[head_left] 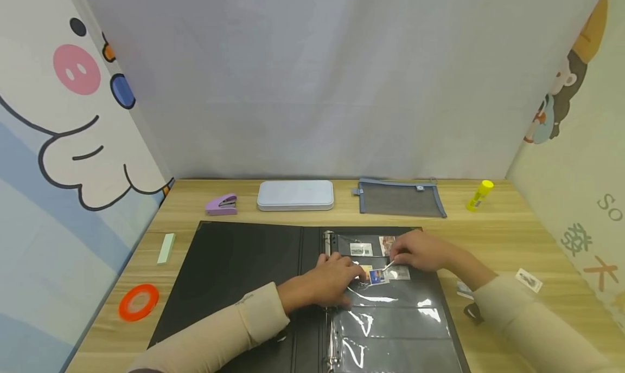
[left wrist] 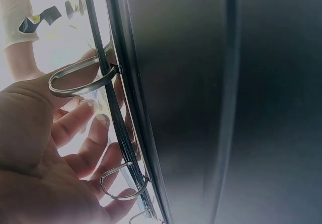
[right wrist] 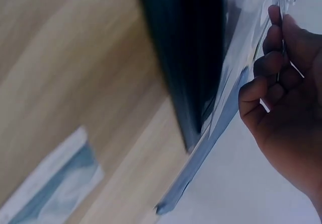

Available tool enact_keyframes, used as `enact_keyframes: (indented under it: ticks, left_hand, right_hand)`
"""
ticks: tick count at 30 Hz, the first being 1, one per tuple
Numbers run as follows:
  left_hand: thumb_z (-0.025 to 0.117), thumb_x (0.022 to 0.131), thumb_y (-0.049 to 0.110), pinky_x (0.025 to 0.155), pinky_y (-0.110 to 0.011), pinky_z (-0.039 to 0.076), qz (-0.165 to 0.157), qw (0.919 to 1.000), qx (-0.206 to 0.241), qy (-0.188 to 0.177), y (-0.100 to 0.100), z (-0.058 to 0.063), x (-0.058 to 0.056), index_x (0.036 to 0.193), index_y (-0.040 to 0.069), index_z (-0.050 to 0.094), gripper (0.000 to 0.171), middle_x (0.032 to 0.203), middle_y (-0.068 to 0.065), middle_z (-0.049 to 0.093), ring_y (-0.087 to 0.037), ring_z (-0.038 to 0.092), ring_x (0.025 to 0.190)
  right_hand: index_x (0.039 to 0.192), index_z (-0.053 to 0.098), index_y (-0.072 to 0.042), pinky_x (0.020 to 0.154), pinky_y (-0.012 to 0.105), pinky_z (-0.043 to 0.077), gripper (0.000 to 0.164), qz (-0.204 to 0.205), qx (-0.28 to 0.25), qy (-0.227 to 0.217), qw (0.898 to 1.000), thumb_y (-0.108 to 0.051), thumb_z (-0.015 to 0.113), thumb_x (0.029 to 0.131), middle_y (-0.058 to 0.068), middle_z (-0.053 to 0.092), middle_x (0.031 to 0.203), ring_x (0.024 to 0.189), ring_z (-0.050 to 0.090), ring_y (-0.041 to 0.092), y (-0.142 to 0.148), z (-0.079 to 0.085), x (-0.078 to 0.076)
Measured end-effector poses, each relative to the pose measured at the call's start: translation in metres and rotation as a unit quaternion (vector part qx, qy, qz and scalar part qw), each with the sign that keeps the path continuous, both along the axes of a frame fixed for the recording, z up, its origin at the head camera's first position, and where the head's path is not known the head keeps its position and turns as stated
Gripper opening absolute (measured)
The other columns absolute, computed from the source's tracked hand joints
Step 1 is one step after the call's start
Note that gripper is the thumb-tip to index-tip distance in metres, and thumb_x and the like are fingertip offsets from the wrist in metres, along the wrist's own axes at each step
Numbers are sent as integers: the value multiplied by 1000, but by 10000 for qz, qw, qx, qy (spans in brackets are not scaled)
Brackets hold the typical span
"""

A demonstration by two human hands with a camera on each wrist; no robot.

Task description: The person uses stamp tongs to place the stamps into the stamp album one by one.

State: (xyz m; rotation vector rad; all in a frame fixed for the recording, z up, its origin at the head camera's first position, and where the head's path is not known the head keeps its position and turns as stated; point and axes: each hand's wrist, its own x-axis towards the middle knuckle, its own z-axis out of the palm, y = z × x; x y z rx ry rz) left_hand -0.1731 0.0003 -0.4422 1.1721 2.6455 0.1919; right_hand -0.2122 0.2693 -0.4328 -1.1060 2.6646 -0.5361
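A black ring binder (head_left: 244, 270) lies spread on the table, with a clear-pocketed page (head_left: 390, 321) on its right side. My right hand (head_left: 420, 250) pinches slim metal tweezers (head_left: 388, 265) between thumb and fingers, also visible in the right wrist view. Their tip meets a small blue stamp (head_left: 377, 277) at the second pocket row. My left hand (head_left: 333, 280) rests on the page beside that stamp, fingers spread and slightly bent. More stamps sit in the pockets, among them a pale one (head_left: 361, 249) and a greyish one (head_left: 399, 273). Metal rings (left wrist: 75, 90) stand near the left palm.
Along the back are a purple stapler (head_left: 222, 205), a white case (head_left: 295, 195), a mesh zip pouch (head_left: 402, 198) and a yellow glue stick (head_left: 480, 195). Orange tape (head_left: 127, 310) and a pale green strip (head_left: 166, 248) lie left. A loose stamp (head_left: 529, 280) lies right.
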Motion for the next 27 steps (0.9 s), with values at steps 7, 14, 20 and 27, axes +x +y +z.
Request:
enact_keyframes:
  ticks: [7, 14, 20, 27]
  left_hand:
    - [80, 73, 42, 83, -35, 32, -30, 10000, -81, 29, -1, 1, 0, 126, 36, 54, 59, 122, 6, 57, -16, 46, 110]
    - [80, 73, 42, 84, -35, 33, -71, 9999, -86, 64, -1, 2, 1, 126, 35, 54, 59, 121, 6, 58, -16, 47, 110]
    - [80, 73, 42, 85, -37, 34, -36, 10000, -78, 27, -1, 1, 0, 127, 35, 53, 61, 122, 5, 57, -18, 47, 113]
    - [80, 73, 43, 85, -37, 34, -25, 9999, -121, 3, -1, 1, 0, 127, 35, 53, 61, 123, 5, 57, -17, 47, 113]
  right_hand:
    - [78, 67, -19, 72, 23, 46, 10, 443, 79, -118, 9989, -13, 66, 86, -15, 60, 72, 71, 50, -3, -25, -5, 6]
    - [80, 68, -18, 75, 24, 48, 9, 555, 198, -341, 9977, -13, 65, 86, -15, 64, 77, 76, 55, -3, -32, -5, 12]
    - [77, 67, -18, 73, 22, 47, 10, 573, 282, -449, 9969, -11, 66, 85, -14, 63, 76, 73, 53, -3, -34, -2, 13]
    - [77, 67, -16, 70, 20, 46, 10, 864, 404, -371, 9947, -9, 66, 84, -12, 63, 74, 71, 52, -4, -35, 0, 10]
